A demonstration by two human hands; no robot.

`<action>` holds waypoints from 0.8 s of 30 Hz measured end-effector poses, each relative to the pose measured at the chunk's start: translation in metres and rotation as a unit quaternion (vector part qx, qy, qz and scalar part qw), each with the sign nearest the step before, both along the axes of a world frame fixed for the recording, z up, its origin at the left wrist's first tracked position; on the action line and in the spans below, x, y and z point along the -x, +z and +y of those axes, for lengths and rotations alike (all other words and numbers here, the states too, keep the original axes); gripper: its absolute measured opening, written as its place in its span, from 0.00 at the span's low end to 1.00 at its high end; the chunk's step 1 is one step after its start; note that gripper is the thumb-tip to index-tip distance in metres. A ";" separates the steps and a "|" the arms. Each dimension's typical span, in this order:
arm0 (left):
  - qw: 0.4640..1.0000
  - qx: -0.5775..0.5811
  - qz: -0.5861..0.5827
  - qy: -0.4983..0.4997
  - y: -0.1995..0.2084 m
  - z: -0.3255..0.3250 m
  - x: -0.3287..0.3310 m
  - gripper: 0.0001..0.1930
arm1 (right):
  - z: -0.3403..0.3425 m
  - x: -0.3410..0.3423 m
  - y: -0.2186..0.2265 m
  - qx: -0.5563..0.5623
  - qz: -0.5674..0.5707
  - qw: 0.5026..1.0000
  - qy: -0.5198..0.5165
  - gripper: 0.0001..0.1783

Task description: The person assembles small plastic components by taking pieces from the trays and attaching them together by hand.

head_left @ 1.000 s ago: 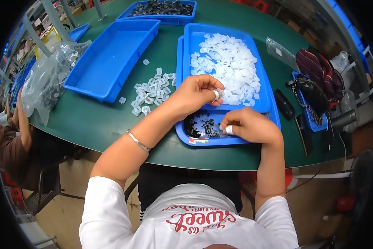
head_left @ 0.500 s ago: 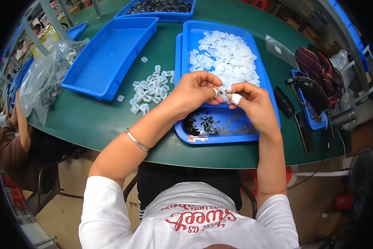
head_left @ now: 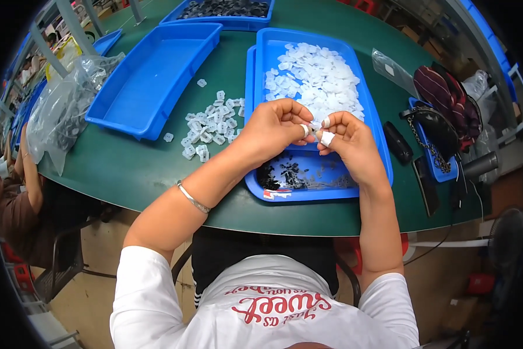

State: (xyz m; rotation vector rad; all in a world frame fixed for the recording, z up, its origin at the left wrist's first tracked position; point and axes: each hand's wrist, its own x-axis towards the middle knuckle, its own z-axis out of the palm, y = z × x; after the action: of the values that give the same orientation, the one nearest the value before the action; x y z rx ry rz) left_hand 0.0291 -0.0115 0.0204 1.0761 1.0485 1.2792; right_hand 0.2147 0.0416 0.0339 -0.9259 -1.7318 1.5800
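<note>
My left hand and my right hand meet above the blue trays, both closed in a pinch. Between their fingertips is a small translucent white plastic piece, mostly covered by the fingers. White tape wraps some fingertips. Beyond the hands, an upper blue tray carries a heap of flat white plastic pieces. Below them, a lower blue tray holds tiny black parts. Left of my left wrist, a loose pile of white plastic pieces lies on the green table.
A bare-bottomed blue tray lies at the left, beside clear plastic bags. Another tray of dark parts stands at the back. On the right are a black case, a phone and a bag. Another person sits far left.
My right hand has tilted and shifted slightly, its fingertips pressing closer to the left hand's around the small piece. My left hand stays nearly in place.
</note>
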 end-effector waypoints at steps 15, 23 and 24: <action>0.997 -0.052 0.049 0.003 -0.007 0.000 -0.002 0.12 | -0.004 0.008 -0.007 -0.027 0.013 0.999 -0.037 0.07; 0.998 -0.045 0.048 0.003 -0.007 0.000 -0.002 0.11 | -0.006 0.012 -0.009 -0.053 0.001 0.997 -0.047 0.06; 0.999 -0.040 0.031 0.006 -0.006 0.000 -0.002 0.11 | -0.007 0.013 -0.008 -0.050 0.012 0.997 -0.051 0.06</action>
State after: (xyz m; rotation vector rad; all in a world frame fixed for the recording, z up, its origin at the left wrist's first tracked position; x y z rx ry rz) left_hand 0.0315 -0.0113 0.0139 1.1791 1.0592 1.3127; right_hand 0.2018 0.0341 0.0260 -0.9275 -1.7028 1.4203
